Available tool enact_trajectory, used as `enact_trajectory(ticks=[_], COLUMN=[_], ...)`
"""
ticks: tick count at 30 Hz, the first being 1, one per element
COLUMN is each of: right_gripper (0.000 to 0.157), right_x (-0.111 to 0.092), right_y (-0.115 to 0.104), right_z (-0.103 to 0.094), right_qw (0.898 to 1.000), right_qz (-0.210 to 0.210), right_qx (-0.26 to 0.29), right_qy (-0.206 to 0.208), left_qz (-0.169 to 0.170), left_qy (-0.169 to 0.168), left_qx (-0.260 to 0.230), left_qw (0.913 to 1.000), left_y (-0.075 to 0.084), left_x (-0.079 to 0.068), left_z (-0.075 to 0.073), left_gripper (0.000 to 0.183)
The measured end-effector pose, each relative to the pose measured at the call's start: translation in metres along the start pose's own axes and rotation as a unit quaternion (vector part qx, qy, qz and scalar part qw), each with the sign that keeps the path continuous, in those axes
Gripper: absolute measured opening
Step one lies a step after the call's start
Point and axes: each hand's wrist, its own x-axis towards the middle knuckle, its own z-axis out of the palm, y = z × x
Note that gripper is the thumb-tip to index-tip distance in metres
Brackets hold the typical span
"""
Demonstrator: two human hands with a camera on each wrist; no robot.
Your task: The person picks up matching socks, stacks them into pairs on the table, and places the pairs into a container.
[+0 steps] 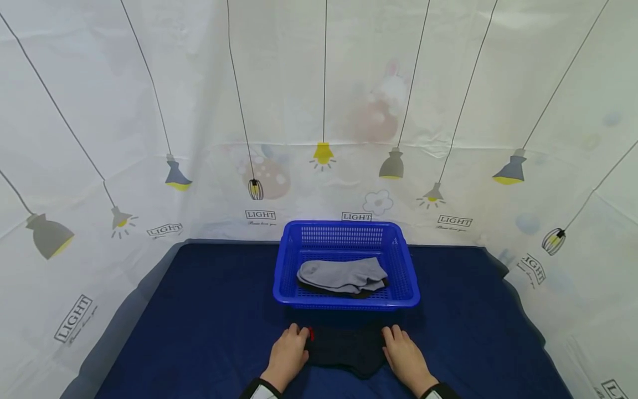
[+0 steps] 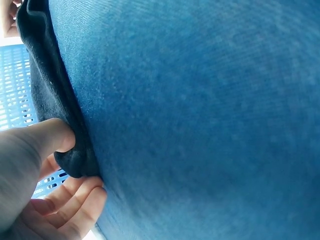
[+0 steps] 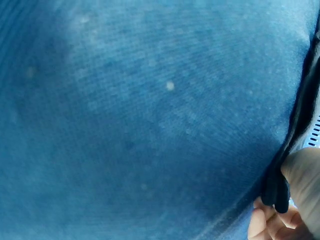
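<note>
A black sock [image 1: 344, 349] lies sideways on the dark blue cloth, in front of the basket. At its left end, by a small red patch, my left hand [image 1: 289, 354] pinches the edge. My right hand [image 1: 406, 357] grips the other end. In the left wrist view the thumb presses the near side of the sock [image 2: 50, 85], with the fingers at its lower edge. Two dark layers of the sock [image 3: 275, 192] show beside the thumb in the right wrist view.
Just beyond the hands stands a blue plastic basket [image 1: 346, 303]. Inside it a grey sock [image 1: 339, 274] lies on top of something black. The dark blue cloth [image 1: 214, 321] covers the surface, and a white sheet printed with lamps [image 1: 319, 83] hangs around the back and sides.
</note>
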Motion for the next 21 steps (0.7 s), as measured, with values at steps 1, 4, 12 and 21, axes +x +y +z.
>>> enact_trajectory(ticks=[1, 4, 12, 21], right_gripper=[0.039, 0.04, 0.038, 0.035], right_x=[0.0, -0.001, 0.0, 0.001], right_y=[0.0, -0.001, -0.001, -0.001], right_z=[0.0, 0.001, 0.0, -0.015], right_qw=[1.0, 1.0, 1.0, 0.999], right_qz=[-0.001, -0.009, -0.026, -0.031], right_qx=[-0.001, -0.002, -0.005, 0.005], right_qy=[0.001, 0.005, 0.017, 0.038], left_qz=[0.0, 0.005, 0.019, 0.022], left_qy=[-0.001, 0.0, 0.013, 0.014], left_qx=[-0.001, -0.005, -0.017, -0.029], left_qw=[1.0, 1.0, 0.9996, 0.9992], left_y=[0.0, 0.0, -0.002, -0.002], left_x=[0.0, 0.0, 0.0, -0.004], left_z=[0.0, 0.001, 0.002, -0.013], left_gripper=[0.032, 0.031, 0.028, 0.029])
